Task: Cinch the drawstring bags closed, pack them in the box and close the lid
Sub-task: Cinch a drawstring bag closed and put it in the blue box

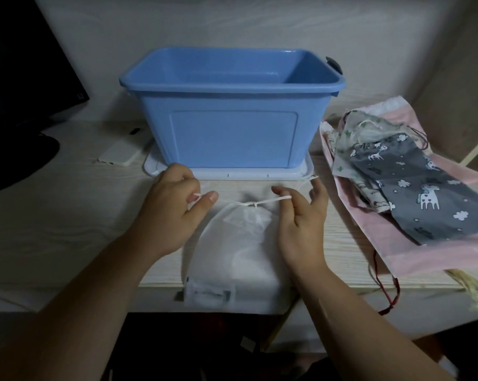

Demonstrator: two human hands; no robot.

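While I'm watching the feed, a flat white device [121, 154] is lying far left on the desk [54, 215]. The left hand [174, 204] is pinching the drawstring [262, 202] between thumb and forefinger. The white bag [240, 248] is lying at the near edge, neck gathered, just in front of the open blue box [232, 133], which is sitting on its white lid [287, 173]. The right hand [301, 218] is hooking the drawstring's other end over its index finger. Further right, more bags [413, 185] are lying piled.

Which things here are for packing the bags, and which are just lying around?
For the job: white bag, its drawstring held by left hand and right hand; blue box; white lid under it; pile of patterned bags.
Just lying about: white flat gadget; black monitor.
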